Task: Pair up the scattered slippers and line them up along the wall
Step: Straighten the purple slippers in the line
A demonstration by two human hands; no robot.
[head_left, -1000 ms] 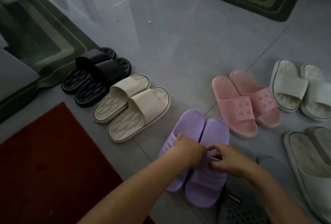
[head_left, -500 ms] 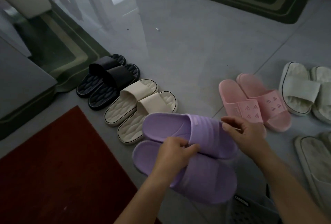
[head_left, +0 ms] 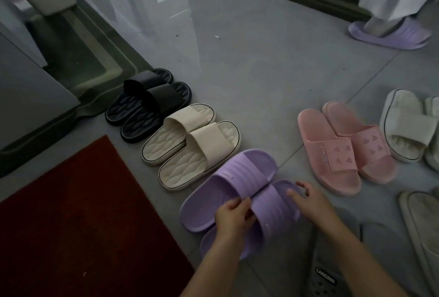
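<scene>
A purple pair of slippers [head_left: 237,187] lies on the grey floor beside a cream pair [head_left: 190,140], which sits next to a black pair [head_left: 149,99]; the three pairs form a diagonal row. My left hand [head_left: 234,217] grips the strap of the nearer purple slipper. My right hand [head_left: 308,201] rests on that slipper's toe end with fingers spread. A pink pair [head_left: 344,149] lies apart to the right.
A red mat [head_left: 71,213] lies at the lower left, a green mat [head_left: 95,64] behind the row. White slippers [head_left: 403,125] and more pale ones [head_left: 420,225] sit at the right; a grey clog [head_left: 332,261] is under my arm. Another person's feet in purple slippers [head_left: 389,33] stand at the back.
The purple pair went from the floor near the pink pair, was lifted and turned, and now lies set down beside the cream pair. The view tilted up, showing another person's feet.
</scene>
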